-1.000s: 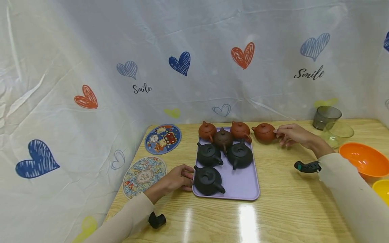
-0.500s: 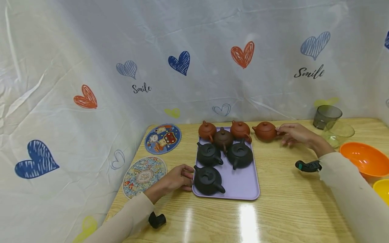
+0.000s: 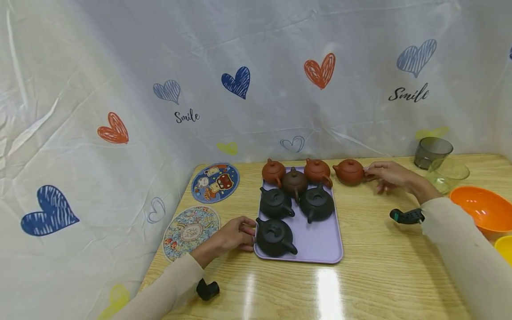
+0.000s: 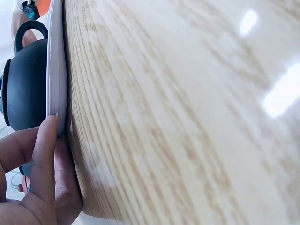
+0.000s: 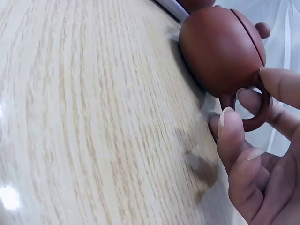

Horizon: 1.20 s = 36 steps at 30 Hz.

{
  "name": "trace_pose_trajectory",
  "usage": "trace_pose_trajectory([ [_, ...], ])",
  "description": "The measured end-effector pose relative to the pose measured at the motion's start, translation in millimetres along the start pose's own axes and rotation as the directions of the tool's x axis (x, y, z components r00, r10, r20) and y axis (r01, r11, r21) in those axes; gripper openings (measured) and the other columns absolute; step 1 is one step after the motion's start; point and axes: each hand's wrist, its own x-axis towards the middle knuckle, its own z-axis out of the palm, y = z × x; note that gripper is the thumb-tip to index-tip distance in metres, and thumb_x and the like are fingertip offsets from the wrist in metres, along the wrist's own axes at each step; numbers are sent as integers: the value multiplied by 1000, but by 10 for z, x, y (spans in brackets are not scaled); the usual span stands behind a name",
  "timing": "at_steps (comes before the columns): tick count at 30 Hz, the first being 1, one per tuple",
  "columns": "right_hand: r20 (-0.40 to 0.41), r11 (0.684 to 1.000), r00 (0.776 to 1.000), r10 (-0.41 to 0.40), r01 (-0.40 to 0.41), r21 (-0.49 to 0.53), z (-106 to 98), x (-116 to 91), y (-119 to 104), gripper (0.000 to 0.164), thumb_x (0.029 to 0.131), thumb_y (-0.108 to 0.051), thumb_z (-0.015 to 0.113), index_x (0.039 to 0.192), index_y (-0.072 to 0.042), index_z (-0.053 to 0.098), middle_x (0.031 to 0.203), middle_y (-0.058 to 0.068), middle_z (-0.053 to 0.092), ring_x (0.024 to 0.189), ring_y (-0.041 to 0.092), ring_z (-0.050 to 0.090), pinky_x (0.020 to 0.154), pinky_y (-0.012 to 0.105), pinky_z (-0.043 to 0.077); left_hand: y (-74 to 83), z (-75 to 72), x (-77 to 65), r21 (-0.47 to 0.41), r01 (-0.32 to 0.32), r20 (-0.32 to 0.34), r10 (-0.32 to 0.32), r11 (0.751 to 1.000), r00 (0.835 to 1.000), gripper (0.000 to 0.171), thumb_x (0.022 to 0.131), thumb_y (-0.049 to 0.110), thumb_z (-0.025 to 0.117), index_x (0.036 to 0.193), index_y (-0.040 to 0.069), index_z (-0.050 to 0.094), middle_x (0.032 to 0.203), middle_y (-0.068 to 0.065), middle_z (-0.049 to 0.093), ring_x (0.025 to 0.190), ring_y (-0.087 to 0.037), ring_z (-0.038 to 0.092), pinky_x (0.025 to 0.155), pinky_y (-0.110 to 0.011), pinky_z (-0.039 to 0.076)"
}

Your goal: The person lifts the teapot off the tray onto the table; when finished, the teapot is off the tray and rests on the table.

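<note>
My right hand (image 3: 390, 174) pinches the looped handle of a reddish-brown clay teapot (image 3: 350, 172) at the back of the table, just right of the tray. In the right wrist view this teapot (image 5: 220, 49) has a fingertip showing through its handle loop. My left hand (image 3: 236, 234) holds the left edge of a lilac tray (image 3: 320, 242) near its front corner, one fingertip pressed on the rim in the left wrist view. On the tray stand several teapots: black ones (image 3: 275, 238) at the front and middle, a dark brown one (image 3: 294, 181) and reddish ones (image 3: 317, 170) at the back.
Two round patterned mats (image 3: 215, 182) lie left of the tray. At the right stand a grey tumbler (image 3: 433, 152), a pale green clear cup (image 3: 448, 173), an orange bowl (image 3: 482, 209) and a yellow bowl (image 3: 506, 246). A curtain printed with hearts (image 3: 256, 120) hangs behind the table.
My right hand and the reddish teapot in it have shifted slightly right and toward the back. My left hand stays at the tray's edge.
</note>
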Motion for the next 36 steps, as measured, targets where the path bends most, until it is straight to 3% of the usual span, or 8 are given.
trace_pose_trajectory([
  [5, -8, 1000, 1000, -11, 11, -26, 5, -9, -32, 46, 106, -40, 48, 128, -2, 58, 123, 15, 60, 68, 18, 66, 55, 32, 54, -14, -3, 11, 1, 2, 1, -2, 1000, 1000, 49, 87, -8, 63, 132, -8, 46, 110, -19, 55, 85, -21, 63, 75, -36, 64],
  [12, -40, 999, 999, -21, 19, -34, 48, -24, -51, 47, 104, -42, 52, 123, 0, 61, 98, 6, 65, 65, 14, 64, 55, 28, 53, -39, -1, 16, 2, 3, 2, -3, 1000, 1000, 47, 87, -8, 62, 132, -7, 46, 109, -18, 55, 84, -21, 63, 75, -35, 64],
  [17, -72, 999, 997, -39, 37, -34, 59, -9, -21, 48, 103, -42, 53, 127, 0, 60, 107, 2, 64, 68, 12, 66, 57, 28, 55, -38, -4, 23, 0, -1, 2, 1, 1000, 1000, 49, 86, -7, 63, 132, -7, 46, 110, -19, 55, 84, -21, 63, 76, -35, 64],
  [24, -155, 997, 985, -71, 64, -46, 29, -49, -32, 59, 103, -46, 52, 139, 0, 49, 117, 13, 64, 75, 18, 70, 62, 34, 58, -32, -8, 22, 11, -2, 1, 2, 1000, 1000, 50, 87, -7, 63, 133, -7, 46, 112, -19, 55, 86, -21, 63, 76, -35, 64],
  [26, -181, 996, 980, -79, 71, -51, 17, -89, -65, 61, 102, -50, 51, 140, -2, 48, 118, 7, 63, 79, 17, 70, 67, 35, 59, -25, -5, 16, 13, 0, 0, 0, 1000, 1000, 49, 87, -7, 63, 133, -7, 46, 112, -19, 55, 87, -21, 63, 77, -36, 64],
  [28, -218, 996, 972, -88, 79, -51, 4, -136, -101, 58, 101, -53, 51, 136, -6, 51, 112, -7, 64, 82, 14, 69, 70, 33, 59, -22, -1, 9, 14, -2, -1, 2, 1000, 1000, 49, 88, -7, 63, 133, -7, 45, 112, -20, 55, 88, -21, 63, 77, -36, 64],
  [32, -290, 991, 948, -128, 130, -14, -7, -251, -177, 36, 101, -47, 54, 122, -19, 60, 98, -32, 59, 80, 8, 67, 69, 30, 59, -20, 5, 2, 14, -5, -1, 5, 1000, 1000, 48, 88, -7, 62, 133, -7, 45, 112, -20, 55, 88, -21, 64, 76, -37, 64],
  [36, -293, 986, 943, -159, 165, -3, 49, -350, -260, 21, 101, -42, 57, 114, -27, 64, 95, -30, 62, 76, 9, 66, 65, 29, 58, -8, 4, -7, 16, -6, -5, 6, 1000, 1000, 48, 88, -7, 62, 133, -8, 45, 112, -20, 56, 87, -21, 64, 76, -36, 64],
])
